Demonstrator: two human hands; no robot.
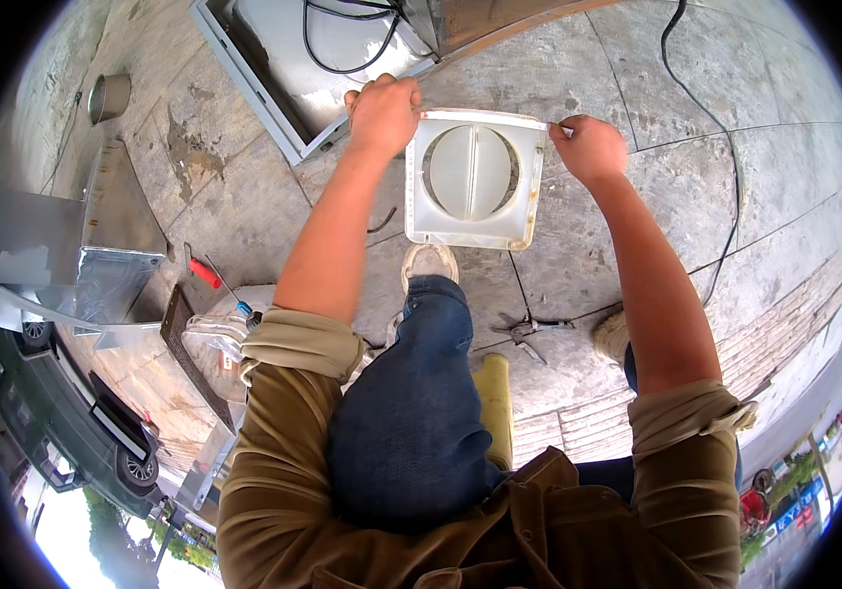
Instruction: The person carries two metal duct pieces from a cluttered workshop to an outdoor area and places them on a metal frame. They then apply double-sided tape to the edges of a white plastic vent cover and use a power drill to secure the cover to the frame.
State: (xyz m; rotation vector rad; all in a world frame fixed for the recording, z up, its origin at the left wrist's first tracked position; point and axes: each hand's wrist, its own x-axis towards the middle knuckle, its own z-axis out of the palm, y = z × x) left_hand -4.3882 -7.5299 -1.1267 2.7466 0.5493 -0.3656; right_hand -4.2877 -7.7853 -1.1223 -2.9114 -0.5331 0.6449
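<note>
A square white translucent plastic vent plate [519,226] is held out in front of me above the concrete floor. In its middle is a round opening with a disc-shaped flap [450,182], crossed by an upright ridge. At the upper left corner, my left hand [382,116] is closed on the plate's edge, its fingertips partly hidden. My right hand [590,149] pinches the upper right corner between thumb and fingers. The plate's lower edge is just beyond my shoe [431,263].
An open grey metal housing [262,93] with a black cable lies beyond my left hand. Pliers [529,334] rest near my feet. To the left are a screwdriver [243,307], a red-handled tool [207,273], sheet-metal parts [124,206] and a metal ring [109,98]. Another cable [735,162] runs along the right.
</note>
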